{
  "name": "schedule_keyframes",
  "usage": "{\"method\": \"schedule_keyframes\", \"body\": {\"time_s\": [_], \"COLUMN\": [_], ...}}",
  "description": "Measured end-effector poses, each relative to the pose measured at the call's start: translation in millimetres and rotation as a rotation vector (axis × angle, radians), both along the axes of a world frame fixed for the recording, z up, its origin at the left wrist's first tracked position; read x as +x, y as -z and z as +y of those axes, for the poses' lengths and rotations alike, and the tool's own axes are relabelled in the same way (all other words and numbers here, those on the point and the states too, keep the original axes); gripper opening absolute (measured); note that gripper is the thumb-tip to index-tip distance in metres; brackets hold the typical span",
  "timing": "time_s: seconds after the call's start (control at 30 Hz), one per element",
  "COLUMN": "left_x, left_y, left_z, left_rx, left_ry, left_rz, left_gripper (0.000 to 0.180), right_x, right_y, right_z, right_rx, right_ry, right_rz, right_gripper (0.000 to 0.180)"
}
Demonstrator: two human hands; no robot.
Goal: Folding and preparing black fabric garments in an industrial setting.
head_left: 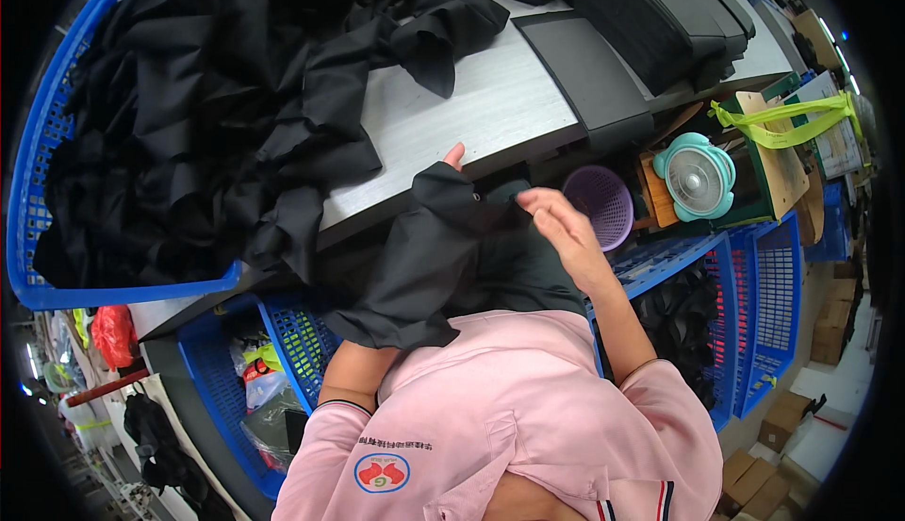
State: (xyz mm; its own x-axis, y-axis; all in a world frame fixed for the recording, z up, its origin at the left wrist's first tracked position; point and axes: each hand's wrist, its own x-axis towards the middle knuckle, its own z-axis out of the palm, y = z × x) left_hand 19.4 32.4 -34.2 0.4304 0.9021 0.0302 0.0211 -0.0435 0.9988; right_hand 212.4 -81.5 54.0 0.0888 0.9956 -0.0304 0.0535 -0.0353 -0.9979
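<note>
A black cloth piece [405, 257] with a small round metal eyelet hangs in front of my body, over my left forearm. My left hand [454, 155] is mostly covered by this cloth; only a fingertip shows at its upper edge, with the cloth gripped. Just right of the cloth, my right hand [566, 224] has its thumb and fingers drawn together. A dark bit shows at its fingertips, too small to name. Beyond both hands, a heap of black cloth pieces [207, 78] spills from a blue basket [123, 295] onto the grey table [462, 106].
Black stacked pieces [650, 21] lie at the table's far right. A purple basket [603, 205] and a teal fan [698, 177] stand right of the table edge. Blue crates [754, 304] flank me on the right, and another blue crate [222, 351] stands on my left.
</note>
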Motion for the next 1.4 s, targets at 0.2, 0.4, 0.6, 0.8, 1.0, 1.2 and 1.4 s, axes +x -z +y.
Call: {"method": "schedule_keyframes", "body": {"time_s": [0.2,0.4,0.6,0.8,1.0,1.2,1.4], "left_x": [14.3,12.7,-8.4,-42.1,3.2,0.0,23.8], "left_y": [-44.4,-36.4,-38.0,-42.6,-87.6,-76.0,-63.4], "left_z": [6.0,-17.9,-19.9,1.4,34.2,31.0,23.1], "left_rx": [-0.136,0.252,-0.053,-0.470,-0.359,-0.339,-0.268], "left_ry": [0.070,-0.021,-0.022,0.154,-0.064,-0.161,-0.154], "left_rz": [0.301,-0.142,-0.124,-0.049,-0.626,-0.693,-0.581], "left_gripper": [0.067,0.057,0.055,0.052,0.067,0.059,0.032], "right_x": [-25.7,-6.0,-5.0,6.6,32.1,22.3,-28.6], "right_y": [-50.3,-57.2,-68.4,7.7,20.9,-52.7,-10.6], "right_z": [32.0,57.1,138.0,276.5,327.9,184.9,98.4], "right_rx": [0.241,-0.079,-0.003,-0.073,0.275,0.474,0.087], "right_ry": [0.002,-0.141,-0.126,-0.417,-0.005,0.385,0.127], "right_rz": [-0.558,0.513,0.271,-0.091,-0.296,-0.636,0.000], "right_gripper": [0.024,0.019,0.020,0.026,0.030,0.012,0.033]}}
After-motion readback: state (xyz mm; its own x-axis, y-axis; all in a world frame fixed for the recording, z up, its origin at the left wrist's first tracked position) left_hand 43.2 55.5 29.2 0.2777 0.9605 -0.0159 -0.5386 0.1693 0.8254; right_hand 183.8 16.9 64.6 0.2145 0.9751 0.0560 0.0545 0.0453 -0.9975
